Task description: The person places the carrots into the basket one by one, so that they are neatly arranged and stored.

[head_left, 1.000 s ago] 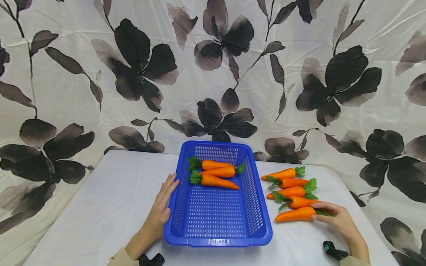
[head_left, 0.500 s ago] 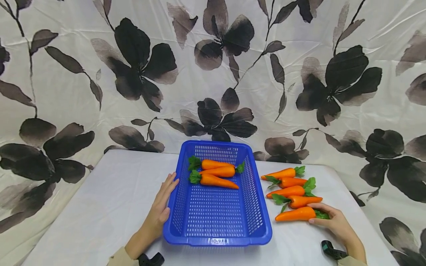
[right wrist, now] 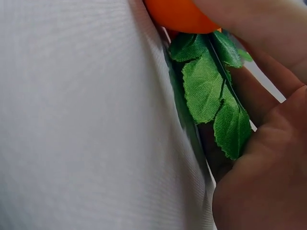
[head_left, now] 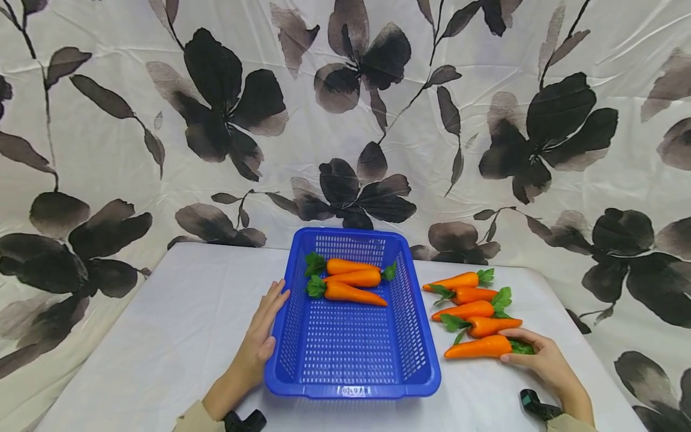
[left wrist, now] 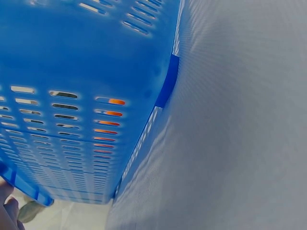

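My left hand rests with straight fingers against the left side of a blue perforated plastic basket. In the left wrist view the basket wall fills much of the picture, orange showing through some slots. Three orange carrots with green leaves, one of them this carrot, lie at the basket's far end. Right of the basket, my right hand grips the top of the nearest carrot, thumb and fingers on either side. Its leaves hang inside the hand in the right wrist view.
Several more carrots, such as this middle carrot, form a column on the white tablecloth beyond the gripped one. Behind the table hangs a floral cloth. Black wrist cameras sit on both wrists.
The right hand has shifted slightly, baring the tip of the neighbouring carrot that its fingers covered. The nearest carrot has barely moved. The left hand and the basket stay where they were.
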A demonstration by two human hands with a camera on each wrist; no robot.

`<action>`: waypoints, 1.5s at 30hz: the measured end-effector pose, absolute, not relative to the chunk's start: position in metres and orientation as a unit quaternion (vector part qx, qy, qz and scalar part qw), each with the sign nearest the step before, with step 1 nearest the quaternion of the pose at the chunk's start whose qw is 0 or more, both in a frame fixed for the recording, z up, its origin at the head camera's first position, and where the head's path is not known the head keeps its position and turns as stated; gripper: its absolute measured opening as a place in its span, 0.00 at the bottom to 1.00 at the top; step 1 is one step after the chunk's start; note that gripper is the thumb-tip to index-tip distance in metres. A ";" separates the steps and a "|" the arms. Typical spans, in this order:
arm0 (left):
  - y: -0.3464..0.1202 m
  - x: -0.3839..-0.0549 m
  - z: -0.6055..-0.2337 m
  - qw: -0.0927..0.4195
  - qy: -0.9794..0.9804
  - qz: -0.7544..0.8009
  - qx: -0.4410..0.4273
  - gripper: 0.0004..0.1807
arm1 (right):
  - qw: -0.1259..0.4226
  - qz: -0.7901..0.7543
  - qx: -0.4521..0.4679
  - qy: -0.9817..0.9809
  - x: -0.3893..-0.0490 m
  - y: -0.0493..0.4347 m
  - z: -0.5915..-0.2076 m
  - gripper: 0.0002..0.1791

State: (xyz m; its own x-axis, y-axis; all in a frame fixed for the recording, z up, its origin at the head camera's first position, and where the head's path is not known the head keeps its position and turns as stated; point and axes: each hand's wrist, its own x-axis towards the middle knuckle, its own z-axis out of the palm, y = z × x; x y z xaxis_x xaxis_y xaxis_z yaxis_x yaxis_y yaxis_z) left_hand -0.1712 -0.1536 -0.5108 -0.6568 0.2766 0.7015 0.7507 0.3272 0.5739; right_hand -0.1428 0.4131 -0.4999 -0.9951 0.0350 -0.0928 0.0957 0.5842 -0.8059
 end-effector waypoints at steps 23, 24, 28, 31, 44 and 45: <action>-0.153 -0.168 -0.508 0.251 -0.780 -0.475 -0.322 0.38 | -0.050 -0.505 -0.001 0.862 -0.145 0.401 -0.474 0.30; -0.153 -0.168 -0.508 0.251 -0.780 -0.474 -0.320 0.38 | -0.057 -0.510 -0.004 0.858 -0.146 0.399 -0.473 0.29; -0.153 -0.169 -0.509 0.254 -0.781 -0.471 -0.322 0.38 | -0.080 -0.544 -0.006 0.835 -0.149 0.391 -0.468 0.28; -0.154 -0.169 -0.509 0.253 -0.783 -0.468 -0.321 0.38 | -0.083 -0.575 0.003 0.814 -0.151 0.384 -0.463 0.28; -0.153 -0.170 -0.510 0.261 -0.781 -0.465 -0.326 0.39 | -0.121 -0.600 0.037 0.790 -0.156 0.338 -0.425 0.31; -0.153 -0.170 -0.510 0.261 -0.781 -0.465 -0.325 0.39 | -0.126 -0.593 0.036 0.794 -0.156 0.333 -0.422 0.31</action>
